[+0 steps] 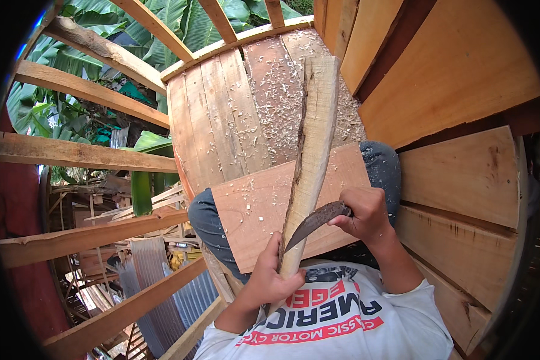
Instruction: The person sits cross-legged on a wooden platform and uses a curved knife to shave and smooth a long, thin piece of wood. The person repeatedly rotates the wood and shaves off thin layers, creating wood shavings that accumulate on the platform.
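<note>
Long wood piece: lies over the board (246, 237) on the person's lap; the wood piece (313, 144) runs from beyond the board's far edge to just past its near edge.
Long axis: points away from the person, its far end slightly to the right.
Left hand (269, 280): grips the near end, by the board's near edge.
Right hand (366, 215): clenched round the handle of the knife (316, 222), near the board's right edge.
Blade: slants across the wood ahead of the left hand, which is nearer its tip; whether it touches is hard to tell.
Wood's look: pale yellow, gently curved, broader at the far end; left edge dark and ragged, right edge cleaner.
</note>
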A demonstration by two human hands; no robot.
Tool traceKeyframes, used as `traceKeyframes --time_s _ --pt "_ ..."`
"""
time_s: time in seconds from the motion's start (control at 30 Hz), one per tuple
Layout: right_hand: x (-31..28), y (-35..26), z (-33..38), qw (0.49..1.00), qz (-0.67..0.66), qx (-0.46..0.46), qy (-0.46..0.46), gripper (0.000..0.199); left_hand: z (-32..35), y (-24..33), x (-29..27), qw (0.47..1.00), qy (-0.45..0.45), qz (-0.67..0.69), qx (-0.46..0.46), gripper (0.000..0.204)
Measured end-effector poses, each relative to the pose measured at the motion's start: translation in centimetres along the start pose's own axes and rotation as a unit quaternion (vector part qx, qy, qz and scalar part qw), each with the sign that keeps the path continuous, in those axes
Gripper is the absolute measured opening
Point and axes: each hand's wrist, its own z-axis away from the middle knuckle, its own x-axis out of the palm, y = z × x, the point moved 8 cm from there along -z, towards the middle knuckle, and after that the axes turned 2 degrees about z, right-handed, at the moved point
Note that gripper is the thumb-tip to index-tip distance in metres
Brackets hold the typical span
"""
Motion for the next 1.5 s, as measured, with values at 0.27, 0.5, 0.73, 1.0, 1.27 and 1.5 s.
traceKeyframes --time_s 0.27,0.5,0.73,1.0,1.27,1.5 --pt "-5.0 8.1 -0.2 0.963 -0.055 0.212 0.156 0.059 0.5 -0.6 1.4 0.997 -0.065 0.014 -0.026 0.055" --pt "0.7 -0.9 0.4 0.998 -0.029 -0.011 -0.058 0.063 -0.8 0.5 0.0 1.000 0.005 -0.001 0.003 0.052" --pt "-0.6 0.2 -0.6 0.997 0.070 -0.038 -0.008 0.066 -0.1 0.7 0.1 0.998 0.026 -0.059 0.019 0.052" --pt "-1.9 2.1 -1.4 0.992 0.085 -0.018 0.086 0.068 0.0 1.2 0.4 0.997 0.004 -0.069 0.019 0.045" --pt "-5.6 7.5 -0.4 0.976 -0.025 0.175 0.128 0.066 -0.9 -0.4 -0.3 0.997 -0.015 0.074 0.006 0.050" --pt "0.6 0.4 -0.2 0.996 -0.039 0.076 0.004 0.065 -2.5 -1.7 -0.3 0.979 -0.074 0.186 -0.029 0.082"
